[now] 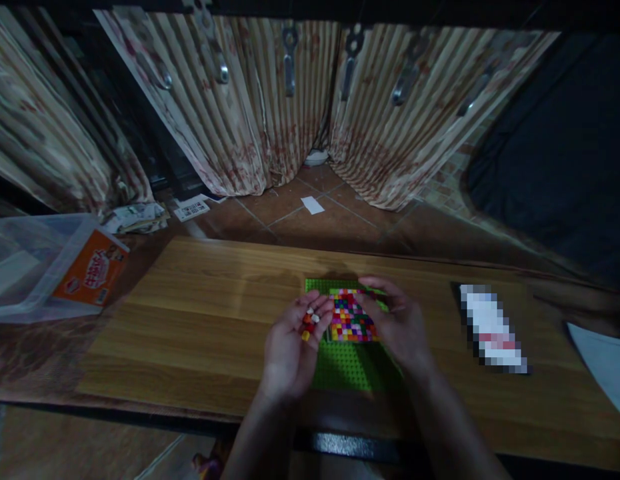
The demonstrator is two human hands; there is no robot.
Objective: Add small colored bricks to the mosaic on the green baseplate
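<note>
The left hand (290, 343) is lying palm up over the near middle of the wooden worktop (190, 313), its fingers (317, 308) loosely curled into a shallow cup rather than closed. In that cup a few small bricks (310, 321) are resting: white, red and orange ones, with a yellow one sitting lower toward the palm. Cupping the palm this way is keeping the loose pieces from rolling off while leaving them open to view and easy to pick from.

The right hand (397, 327) is hovering just beside it, over the right side of the green baseplate (347, 367), which is lying flat near the worktop's front edge. Its fingers are bent and drawn together above the coloured mosaic (353, 317), a patch of small multicoloured squares covering the far part of the plate. Whether they are pinching a piece, I cannot tell; the tips are turned away and the light is dim. The plate is sitting square to the person, close enough that both hands are meeting over it without stretching.

Well apart, toward the right edge, a dark flat object with a blurred white face (493, 328) is lying. Off the left edge, a clear plastic bin with an orange label (93, 267) is sitting, and striped curtains (270, 100) are hanging over the tiled floor beyond the far edge.
</note>
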